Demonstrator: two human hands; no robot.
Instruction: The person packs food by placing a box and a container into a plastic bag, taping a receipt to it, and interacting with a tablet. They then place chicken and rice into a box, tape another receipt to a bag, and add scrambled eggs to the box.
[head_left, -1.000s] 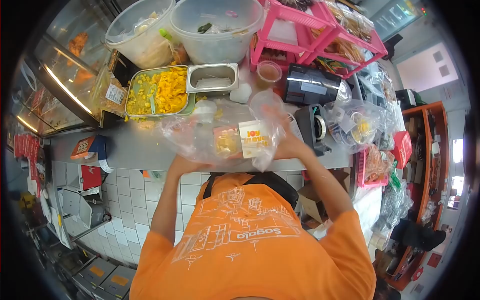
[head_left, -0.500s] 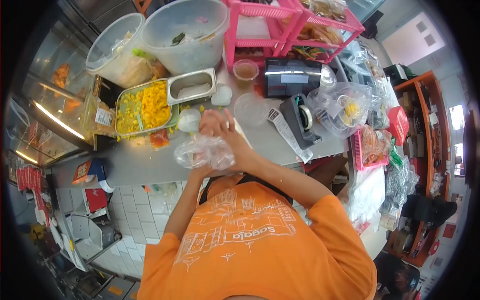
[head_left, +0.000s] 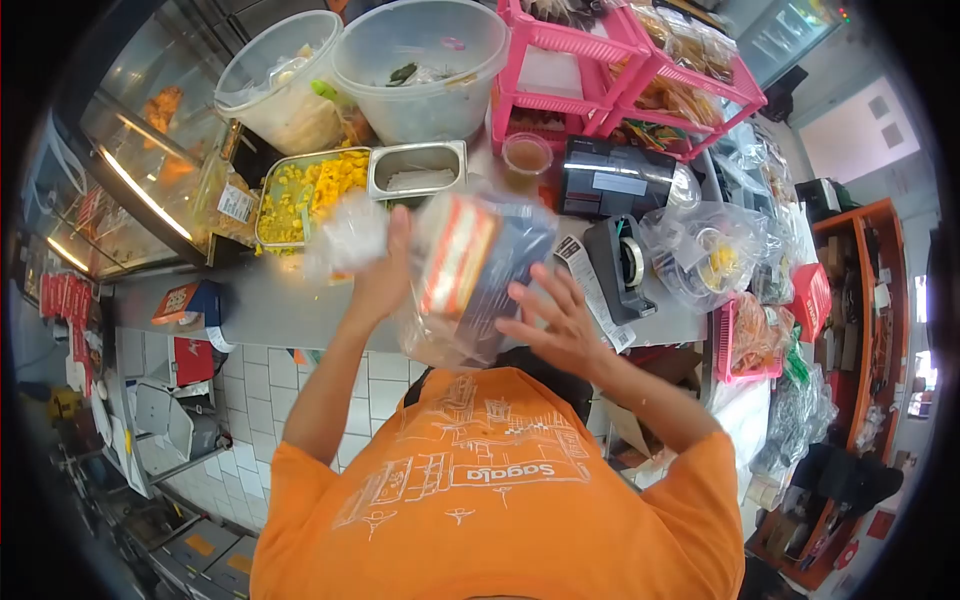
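Note:
A clear plastic bag (head_left: 432,345) hangs in front of my chest, slightly blurred. Through it show an orange-and-white striped item (head_left: 457,258) and a dark blue panel (head_left: 510,270). My left hand (head_left: 385,275) grips the bag's left side, its thumb upward, with crumpled clear plastic (head_left: 350,235) bunched around the fingers. On the other side, my right hand (head_left: 560,325) has its fingers spread, the tips right at the blue panel. Beyond my left hand lies a metal tray of yellow chopped food (head_left: 340,175), next to a small steel pan (head_left: 418,158).
Two large translucent tubs (head_left: 420,95) stand at the back, beside pink stacked baskets (head_left: 575,90). To the right are a dark machine (head_left: 617,180), a tape dispenser (head_left: 612,275), a printed paper strip (head_left: 590,290) and a filled plastic bag (head_left: 705,245). A lit glass cabinet (head_left: 150,190) borders the left.
My hands were close together over a small crumpled bag; now they are apart, with a larger filled-out bag between them. The striped item and blue panel have come into sight. The view has shifted slightly.

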